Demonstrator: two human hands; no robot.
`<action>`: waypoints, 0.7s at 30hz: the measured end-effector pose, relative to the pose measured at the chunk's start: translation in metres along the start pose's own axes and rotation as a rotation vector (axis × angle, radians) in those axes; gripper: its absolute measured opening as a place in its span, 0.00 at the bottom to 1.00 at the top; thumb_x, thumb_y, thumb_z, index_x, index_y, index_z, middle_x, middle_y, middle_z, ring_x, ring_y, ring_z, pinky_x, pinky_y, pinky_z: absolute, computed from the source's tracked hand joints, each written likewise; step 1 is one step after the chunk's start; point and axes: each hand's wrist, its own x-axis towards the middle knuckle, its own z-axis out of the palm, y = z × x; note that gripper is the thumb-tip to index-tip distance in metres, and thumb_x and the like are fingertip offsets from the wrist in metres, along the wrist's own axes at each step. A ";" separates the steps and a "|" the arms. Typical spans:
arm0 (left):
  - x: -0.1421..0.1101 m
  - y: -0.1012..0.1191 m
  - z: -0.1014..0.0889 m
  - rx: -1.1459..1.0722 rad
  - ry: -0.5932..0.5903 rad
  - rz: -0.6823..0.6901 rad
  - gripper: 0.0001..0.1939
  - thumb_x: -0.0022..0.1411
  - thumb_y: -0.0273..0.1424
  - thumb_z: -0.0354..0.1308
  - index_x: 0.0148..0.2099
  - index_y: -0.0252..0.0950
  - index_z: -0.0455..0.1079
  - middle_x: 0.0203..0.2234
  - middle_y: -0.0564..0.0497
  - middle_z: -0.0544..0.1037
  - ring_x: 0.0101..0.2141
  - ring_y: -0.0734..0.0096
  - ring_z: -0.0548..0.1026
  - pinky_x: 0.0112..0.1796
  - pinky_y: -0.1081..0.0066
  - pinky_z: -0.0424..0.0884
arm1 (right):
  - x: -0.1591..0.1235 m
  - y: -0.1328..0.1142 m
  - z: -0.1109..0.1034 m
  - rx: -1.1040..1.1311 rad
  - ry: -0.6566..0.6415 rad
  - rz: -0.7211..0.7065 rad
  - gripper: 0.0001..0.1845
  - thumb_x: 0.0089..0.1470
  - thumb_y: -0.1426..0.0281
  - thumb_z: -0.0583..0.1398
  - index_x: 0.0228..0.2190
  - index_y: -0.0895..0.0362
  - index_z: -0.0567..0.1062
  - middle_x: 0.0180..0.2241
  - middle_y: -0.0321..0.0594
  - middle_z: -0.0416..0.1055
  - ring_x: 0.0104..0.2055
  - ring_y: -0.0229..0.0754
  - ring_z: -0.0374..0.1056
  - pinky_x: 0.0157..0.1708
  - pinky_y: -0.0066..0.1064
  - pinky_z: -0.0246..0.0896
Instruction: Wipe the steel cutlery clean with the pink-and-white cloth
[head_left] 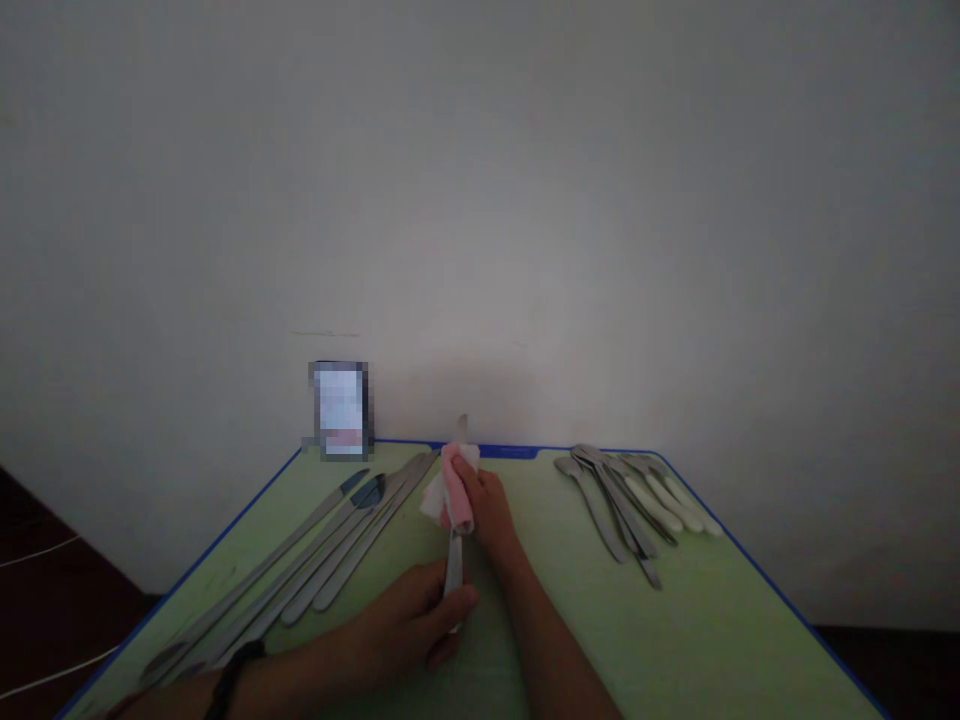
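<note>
Two hands share one knife (454, 568) over the counter (675, 650), midway between its side edges: the left hand (420, 618) grips the handle, seemingly to steady it; the right hand's (491, 510) grip closes a cloth (457, 495) around the blade, probably for contact. Long cutlery (352, 560) lies along the left edge, shorter pieces (598, 512) toward the far-right corner, perhaps for elbow room.
</note>
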 end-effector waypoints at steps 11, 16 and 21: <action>-0.004 0.005 -0.003 -0.002 -0.020 -0.009 0.27 0.61 0.56 0.40 0.29 0.36 0.56 0.18 0.57 0.61 0.20 0.76 0.58 0.24 0.75 0.57 | 0.001 0.002 -0.007 0.193 0.058 0.070 0.23 0.43 0.50 0.56 0.15 0.57 0.62 0.15 0.32 0.56 0.19 0.33 0.50 0.20 0.27 0.45; -0.008 0.007 -0.007 0.034 -0.085 0.068 0.23 0.58 0.52 0.49 0.33 0.35 0.61 0.22 0.56 0.62 0.24 0.76 0.59 0.25 0.76 0.57 | 0.003 0.002 -0.006 0.211 0.062 0.090 0.23 0.42 0.50 0.57 0.15 0.57 0.63 0.15 0.31 0.55 0.19 0.32 0.50 0.19 0.27 0.44; -0.010 0.007 -0.009 0.090 -0.100 0.038 0.18 0.56 0.46 0.55 0.38 0.36 0.65 0.25 0.55 0.63 0.26 0.75 0.59 0.25 0.77 0.56 | 0.003 0.002 -0.006 0.237 0.052 0.096 0.22 0.42 0.51 0.57 0.16 0.57 0.63 0.15 0.31 0.55 0.19 0.33 0.49 0.19 0.27 0.44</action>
